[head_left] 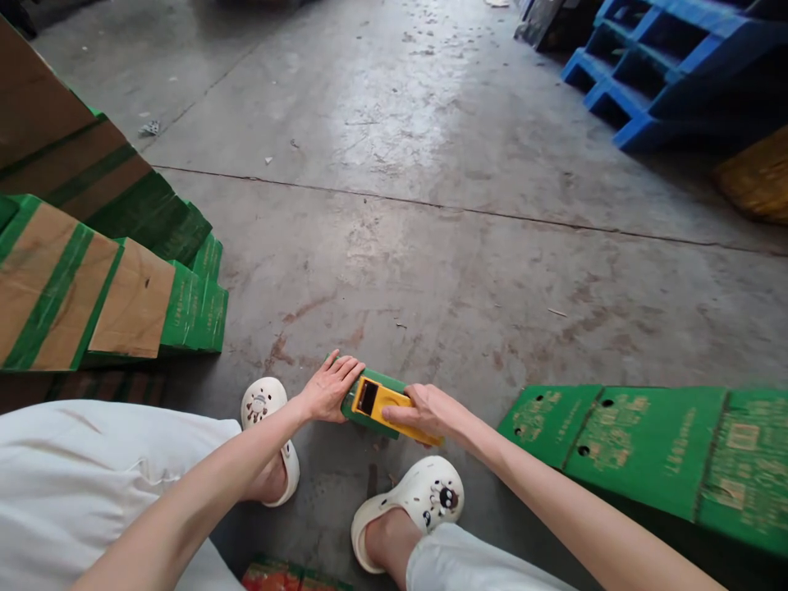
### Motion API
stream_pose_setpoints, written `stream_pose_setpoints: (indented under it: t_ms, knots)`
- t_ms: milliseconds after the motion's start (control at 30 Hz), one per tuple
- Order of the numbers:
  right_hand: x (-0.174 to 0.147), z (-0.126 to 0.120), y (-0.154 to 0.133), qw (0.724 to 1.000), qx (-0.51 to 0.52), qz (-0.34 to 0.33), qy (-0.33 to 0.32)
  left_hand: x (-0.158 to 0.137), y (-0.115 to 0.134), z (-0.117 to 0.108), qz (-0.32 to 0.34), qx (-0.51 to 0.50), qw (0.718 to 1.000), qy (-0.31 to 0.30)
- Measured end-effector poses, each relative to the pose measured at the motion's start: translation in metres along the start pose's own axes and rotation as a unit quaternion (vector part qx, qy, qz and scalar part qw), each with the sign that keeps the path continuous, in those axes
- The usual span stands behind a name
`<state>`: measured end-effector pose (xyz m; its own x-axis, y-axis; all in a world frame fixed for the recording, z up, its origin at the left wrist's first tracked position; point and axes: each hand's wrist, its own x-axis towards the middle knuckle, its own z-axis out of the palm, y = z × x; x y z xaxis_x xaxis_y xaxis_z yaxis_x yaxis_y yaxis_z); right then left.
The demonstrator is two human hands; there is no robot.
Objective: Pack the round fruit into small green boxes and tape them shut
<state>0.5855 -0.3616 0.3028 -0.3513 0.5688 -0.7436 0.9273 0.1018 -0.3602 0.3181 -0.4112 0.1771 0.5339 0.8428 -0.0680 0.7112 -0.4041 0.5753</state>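
Observation:
A small green carton (382, 377) is low between my feet, close to the concrete floor. My left hand (332, 387) grips its left end, fingers stretched along the far side and thumb towards me. In my right hand (424, 410) is a yellow tape dispenser (399, 408) with a dark opening at its left end. The dispenser lies along the carton's near side and hides part of it. My right fingers wrap over its far edge, with the thumb on top.
Taped brown and green cartons (129, 295) are stacked at the left. More green cartons (652, 451) stand at the right, near my right forearm. Blue pallets (652, 66) are at the far right. White clogs (424, 492) are on my feet. Another green-edged carton (271, 574) shows at the bottom edge.

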Motion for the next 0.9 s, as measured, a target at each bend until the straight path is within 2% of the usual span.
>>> stream_pose_setpoints:
  t_ms: [100, 233, 433, 633, 767, 900]
  knots:
    - [-0.009, 0.001, 0.018, 0.999, -0.008, 0.030, -0.008, 0.002, 0.001, 0.000, -0.007, -0.011, 1.000, -0.004]
    - [-0.009, 0.010, 0.033, 0.998, -0.038, 0.047, 0.018, 0.003, 0.000, 0.000, -0.012, 0.010, 1.000, -0.022]
    - [-0.002, 0.013, 0.029, 0.998, -0.033, 0.049, 0.023, 0.005, 0.004, 0.010, -0.014, 0.029, 0.999, -0.017]
    - [-0.007, 0.011, 0.024, 0.998, -0.027, 0.050, 0.020, 0.026, 0.035, 0.037, -0.002, 0.038, 0.999, -0.026]
    - [-0.007, 0.016, 0.028, 0.998, -0.041, 0.040, 0.018, 0.027, 0.043, 0.041, 0.010, 0.042, 0.999, -0.007]
    - [-0.013, 0.013, 0.041, 1.000, 0.005, -0.004, 0.005, 0.024, 0.041, 0.037, 0.019, 0.064, 0.998, -0.002]
